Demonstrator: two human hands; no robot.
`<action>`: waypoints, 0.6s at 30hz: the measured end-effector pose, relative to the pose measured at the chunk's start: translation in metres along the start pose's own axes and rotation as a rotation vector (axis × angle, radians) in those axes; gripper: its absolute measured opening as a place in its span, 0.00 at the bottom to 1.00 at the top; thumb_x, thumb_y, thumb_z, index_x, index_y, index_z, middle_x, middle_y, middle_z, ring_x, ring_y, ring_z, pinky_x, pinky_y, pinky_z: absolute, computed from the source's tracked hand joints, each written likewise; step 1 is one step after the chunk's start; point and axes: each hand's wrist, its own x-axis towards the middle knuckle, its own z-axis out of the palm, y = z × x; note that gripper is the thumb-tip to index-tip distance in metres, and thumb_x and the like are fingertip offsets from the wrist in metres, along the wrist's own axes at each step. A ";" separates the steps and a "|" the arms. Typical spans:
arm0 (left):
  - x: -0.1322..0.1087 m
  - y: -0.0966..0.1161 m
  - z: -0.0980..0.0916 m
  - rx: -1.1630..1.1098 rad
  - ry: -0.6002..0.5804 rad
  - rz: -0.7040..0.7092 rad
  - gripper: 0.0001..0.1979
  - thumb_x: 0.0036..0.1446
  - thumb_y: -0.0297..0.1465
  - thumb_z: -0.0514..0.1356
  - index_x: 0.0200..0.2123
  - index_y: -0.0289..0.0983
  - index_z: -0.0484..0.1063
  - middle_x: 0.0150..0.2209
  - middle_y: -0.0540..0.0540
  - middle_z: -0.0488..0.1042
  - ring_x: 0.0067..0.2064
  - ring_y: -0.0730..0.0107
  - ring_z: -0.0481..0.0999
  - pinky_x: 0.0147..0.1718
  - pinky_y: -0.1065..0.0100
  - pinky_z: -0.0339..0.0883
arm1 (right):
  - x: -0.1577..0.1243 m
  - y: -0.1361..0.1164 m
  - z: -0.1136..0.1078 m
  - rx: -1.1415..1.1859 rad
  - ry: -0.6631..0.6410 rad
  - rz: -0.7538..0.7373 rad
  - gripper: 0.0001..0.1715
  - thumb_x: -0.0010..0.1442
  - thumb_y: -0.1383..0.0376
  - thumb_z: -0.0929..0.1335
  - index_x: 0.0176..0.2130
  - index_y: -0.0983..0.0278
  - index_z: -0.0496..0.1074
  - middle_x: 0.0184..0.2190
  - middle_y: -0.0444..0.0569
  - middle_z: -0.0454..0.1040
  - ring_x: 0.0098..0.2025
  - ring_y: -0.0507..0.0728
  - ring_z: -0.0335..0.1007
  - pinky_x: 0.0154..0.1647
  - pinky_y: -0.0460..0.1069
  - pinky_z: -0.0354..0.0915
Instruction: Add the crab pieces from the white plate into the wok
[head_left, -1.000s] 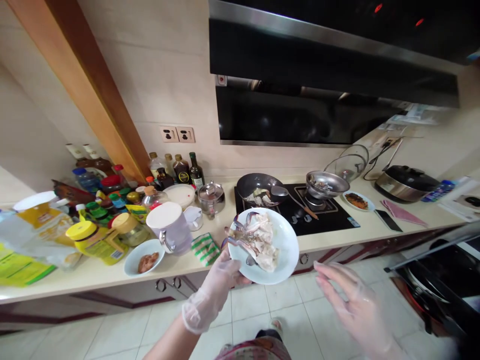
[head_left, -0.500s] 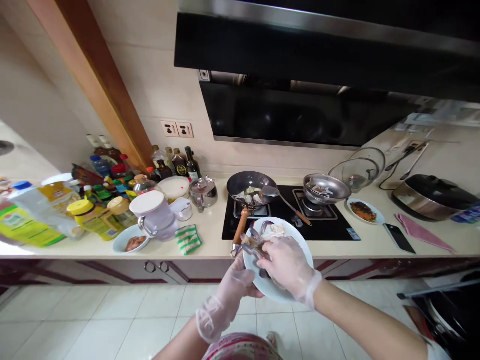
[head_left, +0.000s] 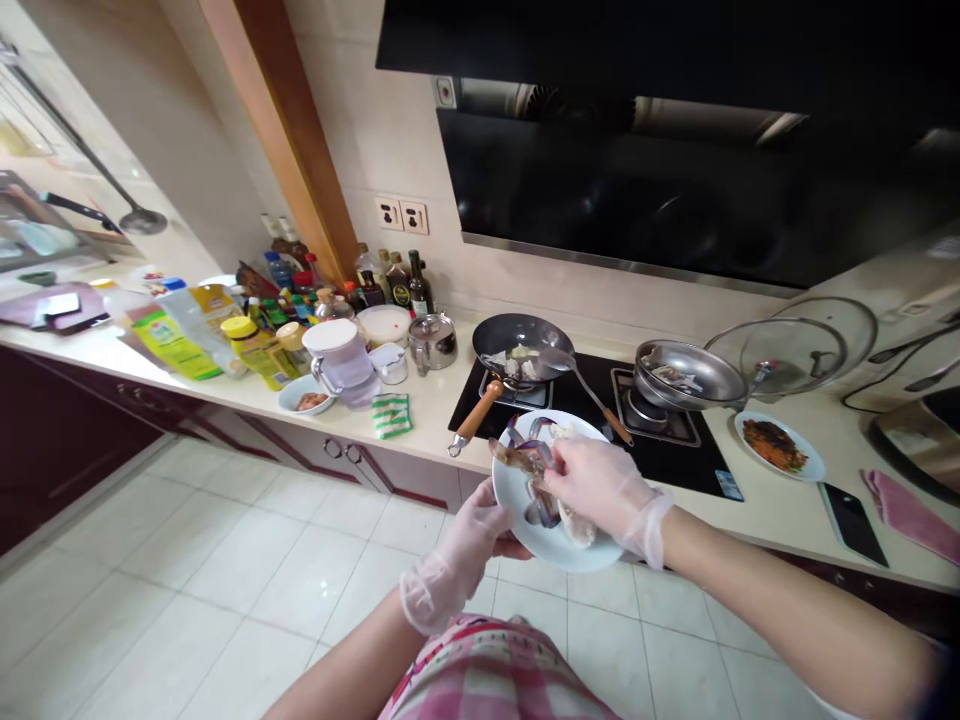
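Note:
My left hand (head_left: 465, 545), in a thin clear glove, grips the near edge of a white plate (head_left: 521, 505) from below. Raw crab pieces (head_left: 536, 450) with blue legs lie on the plate. My gloved right hand (head_left: 604, 485) lies over the crab, its fingers curled around pieces of it. I hold the plate in the air just in front of the counter, close to the stove. A dark wok (head_left: 514, 340) with a wooden handle and a ladle (head_left: 577, 375) sits on the left burner beyond the plate.
A steel bowl (head_left: 679, 365) sits on the right burner, with glass lids (head_left: 787, 345) behind it. A small plate of dark food (head_left: 776, 445), a phone (head_left: 851, 510) and a pink cloth (head_left: 907, 505) lie right. A white jug (head_left: 341, 350), a steel pot (head_left: 433, 340) and several bottles crowd the counter's left.
My right hand came from the lower right onto the plate and closed on the crab. The view swung left and down, showing more floor and the left counter.

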 end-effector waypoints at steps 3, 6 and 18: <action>-0.004 0.006 -0.005 -0.022 0.007 0.002 0.24 0.44 0.35 0.68 0.45 0.34 0.71 0.37 0.41 0.81 0.32 0.64 0.79 0.31 0.65 0.75 | -0.011 0.000 -0.008 -0.028 0.068 0.026 0.12 0.61 0.59 0.65 0.37 0.61 0.75 0.29 0.50 0.78 0.33 0.59 0.74 0.29 0.49 0.55; -0.010 0.016 -0.014 -0.014 -0.054 0.008 0.23 0.46 0.33 0.66 0.46 0.34 0.72 0.38 0.41 0.81 0.35 0.62 0.80 0.32 0.66 0.75 | -0.017 -0.007 -0.015 -0.020 0.106 0.104 0.13 0.62 0.59 0.63 0.37 0.62 0.74 0.29 0.50 0.77 0.32 0.58 0.73 0.28 0.49 0.54; -0.013 0.048 -0.094 0.011 -0.155 -0.030 0.23 0.43 0.30 0.65 0.46 0.34 0.72 0.37 0.42 0.81 0.33 0.63 0.80 0.32 0.65 0.75 | 0.012 -0.057 -0.004 0.458 0.011 0.293 0.15 0.57 0.55 0.67 0.33 0.62 0.78 0.27 0.46 0.77 0.27 0.54 0.68 0.27 0.47 0.56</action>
